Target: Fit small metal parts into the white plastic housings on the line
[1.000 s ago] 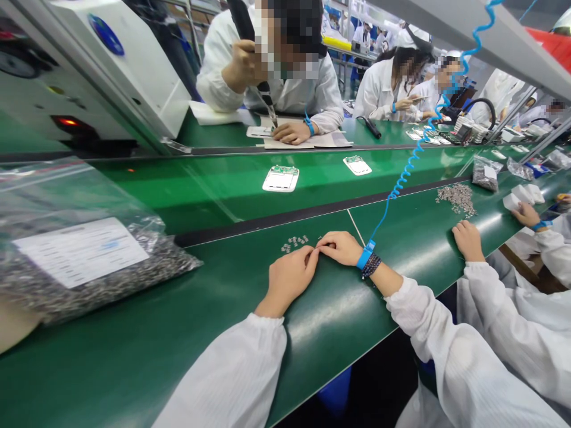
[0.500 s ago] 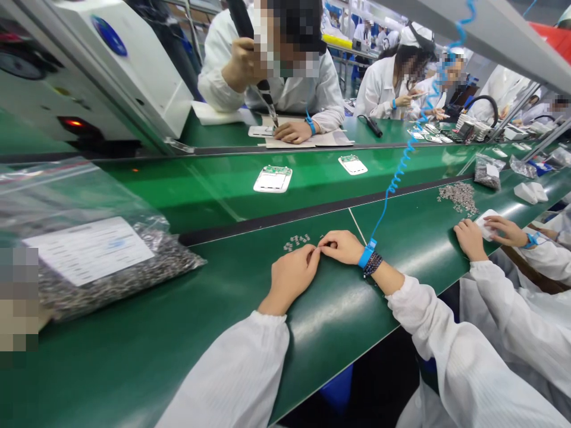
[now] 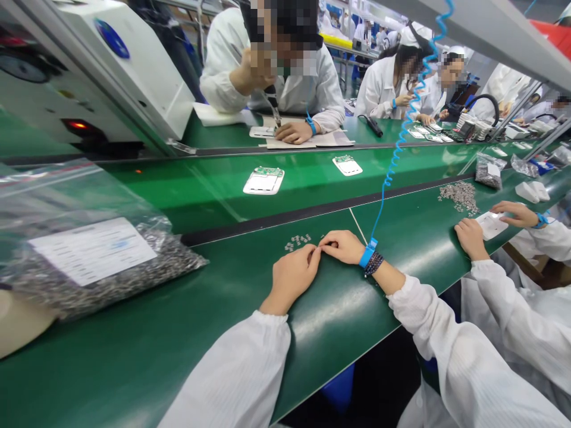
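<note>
My left hand (image 3: 294, 274) and my right hand (image 3: 344, 247) meet fingertip to fingertip low over the green worktop (image 3: 223, 321). Both are closed in a pinch. Whatever lies between the fingertips is too small to make out and mostly covered by them. Just behind my left hand lies a loose scatter of small metal parts (image 3: 297, 241). Around my right wrist goes a blue wrist strap (image 3: 368, 254), from which a coiled blue cord (image 3: 392, 160) runs upward.
A clear bag of small metal parts (image 3: 111, 255) lies at left. White panels with green boards (image 3: 264, 180) sit on the green belt (image 3: 196, 184). At right, a co-worker's hands (image 3: 471, 239) hold a white panel, near a parts pile (image 3: 459, 196). Another person works opposite.
The panels on the belt have shifted slightly left. The right-hand co-worker's far hand has moved up and off the white panel's middle. My hands stay almost where they were.
</note>
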A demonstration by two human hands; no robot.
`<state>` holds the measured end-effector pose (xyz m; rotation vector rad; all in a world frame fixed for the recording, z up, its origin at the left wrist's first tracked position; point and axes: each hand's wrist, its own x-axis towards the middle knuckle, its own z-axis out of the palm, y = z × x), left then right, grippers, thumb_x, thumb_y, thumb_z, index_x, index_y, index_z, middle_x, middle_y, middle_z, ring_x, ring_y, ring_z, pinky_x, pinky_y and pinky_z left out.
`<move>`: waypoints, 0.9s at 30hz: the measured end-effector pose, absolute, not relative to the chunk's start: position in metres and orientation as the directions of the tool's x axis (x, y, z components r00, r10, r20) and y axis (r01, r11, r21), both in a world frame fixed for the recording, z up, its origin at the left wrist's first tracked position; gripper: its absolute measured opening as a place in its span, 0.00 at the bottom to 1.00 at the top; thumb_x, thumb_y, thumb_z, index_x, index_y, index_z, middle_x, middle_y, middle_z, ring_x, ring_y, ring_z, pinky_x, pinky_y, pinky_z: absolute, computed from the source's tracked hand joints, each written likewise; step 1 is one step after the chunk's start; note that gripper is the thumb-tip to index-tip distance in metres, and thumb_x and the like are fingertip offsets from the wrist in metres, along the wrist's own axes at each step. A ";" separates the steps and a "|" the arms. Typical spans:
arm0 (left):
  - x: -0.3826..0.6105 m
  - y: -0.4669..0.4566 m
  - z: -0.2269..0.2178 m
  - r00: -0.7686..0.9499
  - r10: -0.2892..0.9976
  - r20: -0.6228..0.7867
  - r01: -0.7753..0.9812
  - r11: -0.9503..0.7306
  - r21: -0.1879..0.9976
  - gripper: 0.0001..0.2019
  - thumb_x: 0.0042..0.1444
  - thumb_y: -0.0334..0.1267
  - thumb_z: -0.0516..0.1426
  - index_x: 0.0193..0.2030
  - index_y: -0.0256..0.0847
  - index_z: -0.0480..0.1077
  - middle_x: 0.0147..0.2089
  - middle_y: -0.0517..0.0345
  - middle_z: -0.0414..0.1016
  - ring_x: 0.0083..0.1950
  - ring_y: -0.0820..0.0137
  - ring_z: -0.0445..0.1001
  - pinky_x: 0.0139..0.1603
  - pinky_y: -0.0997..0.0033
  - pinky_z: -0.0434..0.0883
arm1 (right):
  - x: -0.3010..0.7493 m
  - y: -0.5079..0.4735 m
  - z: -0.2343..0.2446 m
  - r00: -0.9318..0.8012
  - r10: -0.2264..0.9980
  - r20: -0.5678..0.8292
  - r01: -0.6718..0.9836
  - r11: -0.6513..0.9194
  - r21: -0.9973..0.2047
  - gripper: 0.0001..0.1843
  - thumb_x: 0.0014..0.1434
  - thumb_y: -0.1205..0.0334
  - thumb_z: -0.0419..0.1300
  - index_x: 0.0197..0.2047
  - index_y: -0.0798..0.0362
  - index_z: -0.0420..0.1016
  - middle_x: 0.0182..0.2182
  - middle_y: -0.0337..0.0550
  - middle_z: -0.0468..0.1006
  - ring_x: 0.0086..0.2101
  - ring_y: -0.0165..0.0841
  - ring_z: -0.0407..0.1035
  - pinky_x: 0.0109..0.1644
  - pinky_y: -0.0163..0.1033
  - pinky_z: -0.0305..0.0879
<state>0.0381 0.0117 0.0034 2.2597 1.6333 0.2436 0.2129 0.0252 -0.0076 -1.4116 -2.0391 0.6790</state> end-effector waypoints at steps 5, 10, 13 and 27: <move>0.039 0.012 0.004 0.320 0.945 -0.064 0.892 -0.278 0.355 0.21 0.70 0.48 0.42 0.42 0.45 0.74 0.39 0.55 0.81 0.43 0.59 0.79 0.34 0.68 0.61 | 0.212 0.025 -0.008 -0.271 0.948 0.166 0.675 0.310 -0.669 0.12 0.61 0.74 0.65 0.34 0.45 0.83 0.36 0.37 0.83 0.32 0.22 0.72 0.37 0.32 0.65; 0.039 0.011 0.003 0.327 0.944 -0.047 0.886 -0.289 0.363 0.21 0.70 0.49 0.42 0.41 0.45 0.74 0.38 0.55 0.81 0.42 0.59 0.79 0.34 0.68 0.61 | 0.212 0.026 -0.009 -0.270 0.949 0.161 0.682 0.307 -0.664 0.09 0.60 0.71 0.66 0.34 0.47 0.83 0.34 0.38 0.82 0.30 0.24 0.71 0.35 0.34 0.64; 0.038 0.011 0.001 0.325 0.944 -0.053 0.885 -0.284 0.369 0.21 0.69 0.49 0.42 0.40 0.46 0.73 0.37 0.55 0.81 0.41 0.59 0.78 0.34 0.68 0.60 | 0.213 0.026 -0.008 -0.271 0.952 0.145 0.675 0.295 -0.676 0.08 0.61 0.70 0.66 0.34 0.48 0.83 0.35 0.39 0.82 0.30 0.24 0.71 0.36 0.34 0.63; 0.036 0.013 0.003 0.303 0.949 -0.087 0.887 -0.248 0.390 0.23 0.67 0.52 0.42 0.41 0.46 0.74 0.37 0.54 0.81 0.42 0.58 0.78 0.34 0.67 0.60 | 0.269 0.046 -0.003 0.090 0.922 0.377 0.705 0.208 -0.678 0.10 0.65 0.60 0.61 0.36 0.55 0.82 0.34 0.42 0.80 0.32 0.29 0.70 0.41 0.34 0.64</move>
